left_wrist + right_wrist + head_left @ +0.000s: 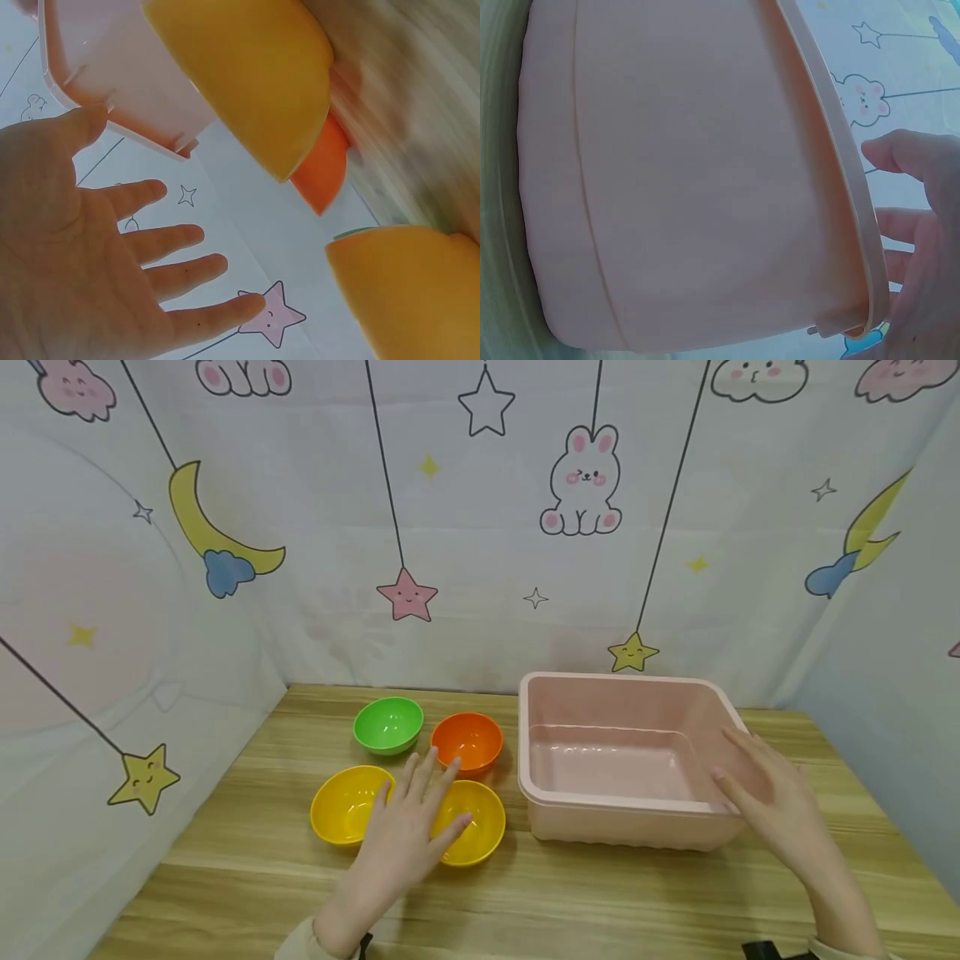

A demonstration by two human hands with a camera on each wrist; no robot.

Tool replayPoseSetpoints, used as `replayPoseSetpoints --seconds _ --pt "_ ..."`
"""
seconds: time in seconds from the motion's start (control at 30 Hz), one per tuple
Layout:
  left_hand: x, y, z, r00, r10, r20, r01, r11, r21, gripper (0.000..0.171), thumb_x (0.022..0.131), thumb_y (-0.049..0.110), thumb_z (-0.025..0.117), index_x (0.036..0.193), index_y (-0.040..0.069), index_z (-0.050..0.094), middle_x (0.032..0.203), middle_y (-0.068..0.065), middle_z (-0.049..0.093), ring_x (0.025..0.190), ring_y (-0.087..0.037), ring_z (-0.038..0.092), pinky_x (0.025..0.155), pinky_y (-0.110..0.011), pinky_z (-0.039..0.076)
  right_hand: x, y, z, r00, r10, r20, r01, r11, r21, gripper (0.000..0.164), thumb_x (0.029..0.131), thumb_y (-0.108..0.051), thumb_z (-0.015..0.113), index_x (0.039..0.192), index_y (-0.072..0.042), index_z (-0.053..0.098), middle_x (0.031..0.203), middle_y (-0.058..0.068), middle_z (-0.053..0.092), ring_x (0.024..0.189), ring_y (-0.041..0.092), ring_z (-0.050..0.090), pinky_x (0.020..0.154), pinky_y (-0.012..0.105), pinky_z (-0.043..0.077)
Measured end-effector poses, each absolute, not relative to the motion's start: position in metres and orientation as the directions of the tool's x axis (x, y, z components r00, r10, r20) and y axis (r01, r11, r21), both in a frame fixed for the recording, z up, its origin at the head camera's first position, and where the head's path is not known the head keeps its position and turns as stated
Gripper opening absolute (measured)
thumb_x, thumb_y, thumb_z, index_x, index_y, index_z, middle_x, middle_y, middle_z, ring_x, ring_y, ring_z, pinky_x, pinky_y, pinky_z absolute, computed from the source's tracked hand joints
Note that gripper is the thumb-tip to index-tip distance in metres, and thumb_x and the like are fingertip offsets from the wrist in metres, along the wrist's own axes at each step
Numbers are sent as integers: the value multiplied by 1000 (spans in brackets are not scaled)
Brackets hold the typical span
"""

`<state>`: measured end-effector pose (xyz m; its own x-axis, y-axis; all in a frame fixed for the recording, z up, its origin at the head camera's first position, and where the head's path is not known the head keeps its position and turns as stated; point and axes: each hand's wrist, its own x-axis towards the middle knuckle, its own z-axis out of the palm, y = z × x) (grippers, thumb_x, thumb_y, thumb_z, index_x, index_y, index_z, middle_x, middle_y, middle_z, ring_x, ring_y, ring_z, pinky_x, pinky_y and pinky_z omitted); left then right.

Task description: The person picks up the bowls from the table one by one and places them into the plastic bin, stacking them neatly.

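Observation:
My left hand (399,837) hovers over the two yellow bowls with its fingers spread and nothing held. One yellow bowl (343,810) lies to its left, and the other yellow bowl (486,822) is partly covered by the hand. Behind them stand a green bowl (388,727) and an orange bowl (468,737). A pale pink plastic tub (637,824) stands on the right, its inside bare. My right hand (783,802) is at the tub's right rim, thumb and fingers apart; whether it touches the rim I cannot tell.
The wood-grain table (570,902) carries the bowls and tub. A white cloth backdrop (480,527) printed with stars, clouds and a rabbit hangs behind and at both sides. A dark strap piece (761,950) shows near the right wrist.

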<state>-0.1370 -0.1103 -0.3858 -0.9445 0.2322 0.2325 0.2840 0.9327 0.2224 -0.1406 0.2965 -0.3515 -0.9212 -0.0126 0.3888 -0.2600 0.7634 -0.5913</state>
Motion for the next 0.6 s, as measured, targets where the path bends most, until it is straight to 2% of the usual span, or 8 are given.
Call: replayPoseSetpoints --seconds 0.07,0.23,0.5,0.6 --pt "-136 -110 -387 -943 233 238 286 933 218 66 86 57 47 143 31 27 153 -4 19 141 -31 20 104 -63 24 -140 298 -351 -927 2 376 -248 748 -616 55 89 -24 57 140 -18 37 142 28 32 132 52 22 103 69 5" --pt "-133 -108 -391 -942 229 244 283 936 212 65 86 57 47 143 31 28 153 -5 21 140 -31 23 103 -62 26 -140 302 -348 -950 48 308 -182 717 -673 58 91 -29 55 142 -16 32 145 26 28 133 50 19 100 68 16" --pt "-131 -108 -397 -945 231 232 280 938 206 64 86 58 46 142 32 28 153 -4 20 140 -31 22 103 -62 26 -140 306 -347 -963 82 256 -123 712 -691 64 91 -33 54 145 -16 24 147 24 24 133 50 20 98 68 20" --pt "-131 -107 -398 -946 232 228 279 939 203 64 86 58 46 142 33 28 152 -4 22 139 -32 23 102 -62 27 -141 308 -349 -963 89 256 -117 713 -691 67 90 -33 54 146 -17 21 148 24 21 133 51 17 97 70 17"
